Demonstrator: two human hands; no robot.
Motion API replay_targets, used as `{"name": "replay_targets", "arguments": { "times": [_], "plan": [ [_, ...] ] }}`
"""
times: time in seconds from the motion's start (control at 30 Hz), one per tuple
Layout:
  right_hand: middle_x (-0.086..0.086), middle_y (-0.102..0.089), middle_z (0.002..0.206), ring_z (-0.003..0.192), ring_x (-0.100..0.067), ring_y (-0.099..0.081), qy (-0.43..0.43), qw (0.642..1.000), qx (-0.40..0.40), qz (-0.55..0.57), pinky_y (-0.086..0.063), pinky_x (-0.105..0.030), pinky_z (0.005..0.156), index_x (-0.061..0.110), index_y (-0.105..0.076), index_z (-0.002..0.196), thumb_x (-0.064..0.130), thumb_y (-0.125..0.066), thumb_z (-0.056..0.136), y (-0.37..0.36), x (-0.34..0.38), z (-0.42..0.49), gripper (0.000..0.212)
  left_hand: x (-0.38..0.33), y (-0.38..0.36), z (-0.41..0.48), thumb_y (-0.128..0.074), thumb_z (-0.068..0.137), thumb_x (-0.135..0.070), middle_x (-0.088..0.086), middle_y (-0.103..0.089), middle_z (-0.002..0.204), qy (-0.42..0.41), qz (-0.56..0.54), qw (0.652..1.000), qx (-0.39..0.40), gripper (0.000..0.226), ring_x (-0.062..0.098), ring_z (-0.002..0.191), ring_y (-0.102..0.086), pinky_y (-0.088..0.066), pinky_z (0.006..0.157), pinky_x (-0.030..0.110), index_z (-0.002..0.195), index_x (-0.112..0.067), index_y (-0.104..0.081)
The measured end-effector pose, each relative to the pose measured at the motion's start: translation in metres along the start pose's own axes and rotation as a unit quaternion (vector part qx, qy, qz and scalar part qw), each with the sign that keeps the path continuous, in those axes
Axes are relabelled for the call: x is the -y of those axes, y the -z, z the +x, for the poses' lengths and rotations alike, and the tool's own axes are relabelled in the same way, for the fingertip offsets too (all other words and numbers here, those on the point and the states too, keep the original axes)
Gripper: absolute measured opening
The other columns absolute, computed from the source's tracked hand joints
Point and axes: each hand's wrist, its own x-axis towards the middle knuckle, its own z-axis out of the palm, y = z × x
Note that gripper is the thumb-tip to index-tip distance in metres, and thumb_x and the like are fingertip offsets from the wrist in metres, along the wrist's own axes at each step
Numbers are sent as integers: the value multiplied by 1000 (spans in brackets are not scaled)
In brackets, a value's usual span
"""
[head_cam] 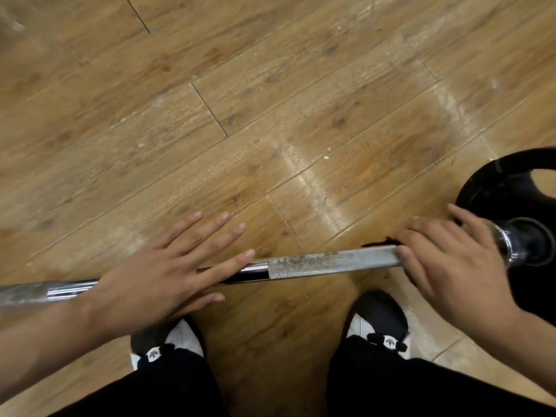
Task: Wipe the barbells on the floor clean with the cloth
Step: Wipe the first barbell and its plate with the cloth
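Black trouser legs [421, 386] are filling the bottom of the view, and just beyond them our two shoes [382, 323] are standing apart on the wooden floor [270, 100], toes pointing at the barbell [331, 263], which is lying crosswise in front of us. We are laying our left hand [168, 266] flat over the smooth chrome stretch of the bar, fingers straight and spread, gripping nothing and, as we judge it, only steadying the bar so it does not roll. Our right hand [445, 260] is curling its fingers over the far end of the knurled section, just beside the collar [523, 242], and a dark scrap of cloth [377, 243] is showing at the fingertips; most of the cloth is hidden under the palm, so we are pressing it against the bar and not holding it loose. Beyond the collar the black weight plate [496, 200] is resting on the floor. We are reading this as the wiping step itself, under way at the right end of the bar. For the next move, we are judging that the cloth needs dragging leftward along the knurling toward the steadying hand, with firm pressure and the bar kept from turning; the grey marks on the knurling are suggesting that part needs the most attention.
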Motion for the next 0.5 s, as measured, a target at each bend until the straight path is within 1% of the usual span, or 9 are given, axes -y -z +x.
{"name": "replay_targets", "arguments": {
  "times": [0.07, 0.13, 0.2, 0.27, 0.33, 0.37, 0.4, 0.47, 0.5],
  "plan": [
    [-10, -67, 94, 88, -36, -67, -61, 998, -8, 10, -40, -52, 108, 8, -71, 97, 32, -33, 113, 0, -5, 4, 48, 8, 1, 5, -29, 112, -51, 18, -26, 170, 3, -5, 1000, -5, 62, 37, 159, -20, -21, 125, 55, 165, -19, -29],
    [-10, -62, 87, 83, -35, -61, -69, 996, -33, 36, -42, -50, 107, 8, -68, 91, 29, -32, 111, -9, 23, 25, 47, 18, 3, 11, -27, 112, -53, 18, -24, 171, 5, -11, 1000, -1, 64, 37, 159, -19, -20, 125, 55, 165, -19, -27],
    [-10, -62, 86, 82, -33, -60, -29, 995, -62, 68, -42, -48, 109, 10, -69, 89, 30, -33, 112, -24, 73, 56, 47, 29, 5, 17, -27, 111, -56, 17, -21, 172, 6, -13, 1000, 9, 66, 38, 160, -17, -19, 125, 56, 166, -19, -25],
    [-8, -63, 89, 84, -31, -61, 33, 994, -71, 77, -38, -46, 117, 11, -69, 94, 32, -37, 111, -37, 116, 82, 42, 43, 8, 24, -25, 111, -57, 16, -19, 173, 4, -5, 1000, 17, 67, 38, 160, -16, -18, 126, 57, 166, -20, -24],
    [-5, -65, 92, 88, -28, -64, 76, 993, -74, 57, -31, -45, 122, 14, -69, 102, 35, -38, 111, -37, 117, 100, 39, 56, 13, 32, -23, 111, -57, 17, -19, 173, 18, 14, 1000, 18, 67, 38, 160, -15, -15, 127, 57, 166, -20, -26],
    [-4, -66, 94, 89, -28, -66, 67, 994, -78, 42, -30, -46, 122, 16, -69, 105, 37, -36, 111, -37, 102, 102, 40, 61, 16, 37, -23, 110, -58, 18, -21, 172, 33, 28, 999, 12, 67, 38, 160, -15, -13, 128, 58, 165, -19, -28],
    [-3, -66, 94, 87, -28, -66, 37, 995, -82, 30, -32, -48, 120, 18, -70, 106, 39, -33, 112, -35, 81, 100, 42, 61, 19, 42, -22, 110, -59, 18, -24, 171, 58, 37, 998, 2, 69, 38, 160, -16, -12, 128, 59, 164, -17, -30],
    [-3, -65, 90, 84, -31, -66, -56, 994, -92, 17, -36, -52, 114, 18, -69, 102, 39, -31, 111, -29, 34, 98, 45, 55, 24, 53, -23, 108, -63, 19, -28, 169, 112, 36, 993, -19, 77, 39, 159, -18, -11, 128, 60, 162, -9, -33],
    [-4, -63, 88, 84, -33, -65, -103, 991, -87, 14, -37, -52, 112, 17, -68, 100, 39, -30, 111, -26, 16, 100, 45, 50, 23, 59, -23, 107, -64, 19, -28, 169, 126, 34, 991, -24, 81, 39, 159, -18, -11, 128, 59, 162, -6, -33]
  ]
}}
